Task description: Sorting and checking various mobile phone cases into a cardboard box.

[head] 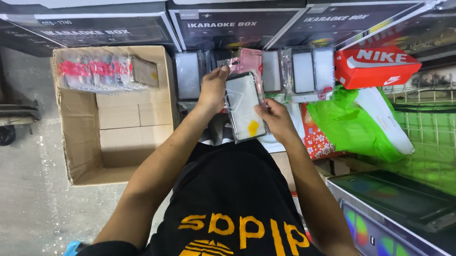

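Observation:
My left hand (213, 89) and my right hand (275, 118) hold a clear flat packet (244, 107) with a yellow sticker between them, in front of my chest. The left hand grips its upper left edge, the right hand its right edge. Behind it stands a row of similar clear and pink packets (276, 69) propped against stacked boxes.
An open cardboard box (71, 126) on the left holds several red-and-clear packets (100, 69) along its back. A red shoe box (376, 66), a green plastic bag (347, 126) and a wire rack (445, 129) lie at right. Large dark boxes (230, 28) line the back.

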